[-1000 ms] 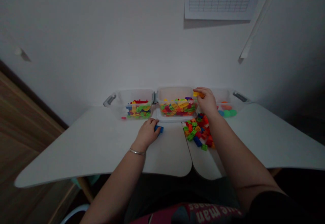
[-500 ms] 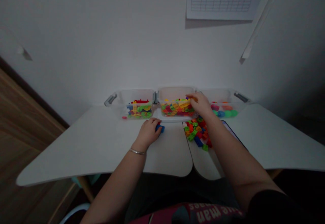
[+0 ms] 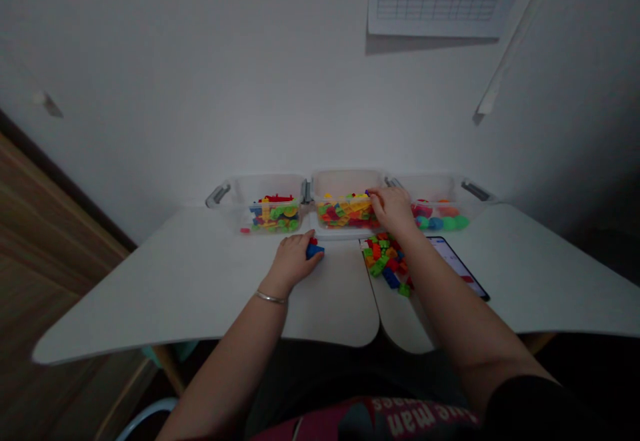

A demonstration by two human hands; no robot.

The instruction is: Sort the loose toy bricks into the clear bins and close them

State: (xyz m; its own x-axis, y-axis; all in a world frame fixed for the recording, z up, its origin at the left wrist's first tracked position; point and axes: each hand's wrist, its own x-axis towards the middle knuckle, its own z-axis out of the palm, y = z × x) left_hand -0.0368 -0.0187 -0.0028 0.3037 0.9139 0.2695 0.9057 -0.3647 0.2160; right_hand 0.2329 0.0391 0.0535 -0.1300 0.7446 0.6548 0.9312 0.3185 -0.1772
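The left hand (image 3: 295, 258), with a thin silvery bracelet (image 3: 271, 298) at its wrist, rests low over the white tabletop (image 3: 200, 281), thumb and fingers closed around a blue plastic brick (image 3: 315, 251) (a bit of red shows just behind it). The right hand (image 3: 393, 209) reaches over the front right corner of the middle clear plastic bin (image 3: 347, 181), which holds mixed bright pieces; its fingertips are at a small purple piece (image 3: 369, 193), though whether they grip it I cannot tell. Beneath the right forearm lies a loose heap of multicoloured plastic bricks (image 3: 383, 261), beside a dark-edged flat device with a lit screen (image 3: 457, 264). Clear bins flank the middle one: the left bin (image 3: 250, 188) with assorted pieces, the right bin (image 3: 430, 188) with rounded ones.
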